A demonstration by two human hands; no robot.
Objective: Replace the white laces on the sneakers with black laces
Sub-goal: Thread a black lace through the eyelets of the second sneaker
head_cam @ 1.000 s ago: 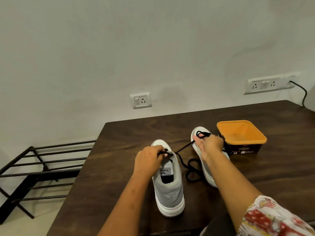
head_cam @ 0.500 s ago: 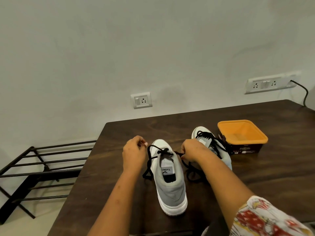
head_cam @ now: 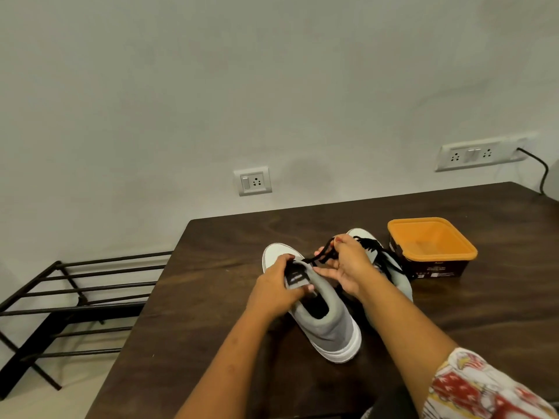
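Left hand (head_cam: 273,287) grips the near sneaker (head_cam: 326,325) by its tongue, steadying it on the table (head_cam: 211,297), while my right hand (head_cam: 348,267) pinches the black lace (head_cam: 325,252) up, probably to tighten.

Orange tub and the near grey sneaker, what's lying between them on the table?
The second sneaker, laced in black, lies between them, partly behind the right hand; the head view shows it.

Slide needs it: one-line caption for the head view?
Left hand holds the near sneaker while right hand pinches its black lace.
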